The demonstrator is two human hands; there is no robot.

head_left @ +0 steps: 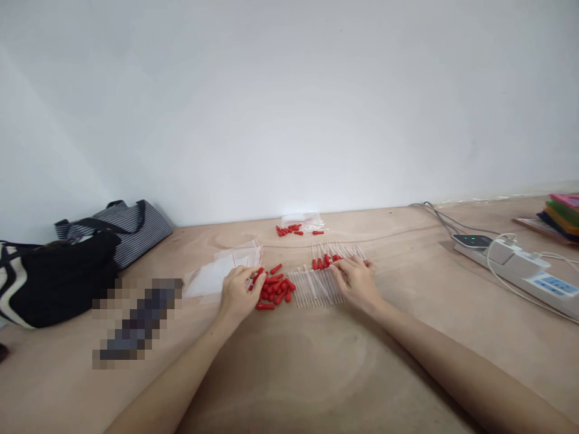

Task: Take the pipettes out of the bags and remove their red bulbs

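Observation:
My left hand (239,292) is at the left side of a heap of small red bulb-shaped caps (275,289), a red cap (259,274) pinched between its thumb and fingers. Right of the heap lies a row of thin clear tubes (312,289), side by side. Behind them is a second row of tubes with red caps (320,263) on their near ends. My right hand (357,280) is over the right part of both rows, fingers bent together; they cover whatever is between them.
Clear plastic bags (210,277) lie left of the heap. Farther back are another bag (301,220) and loose red caps (284,231). A power strip (520,271) with cables is at right, near coloured packets (563,214). Black (63,277) and striped (140,226) bags stand left.

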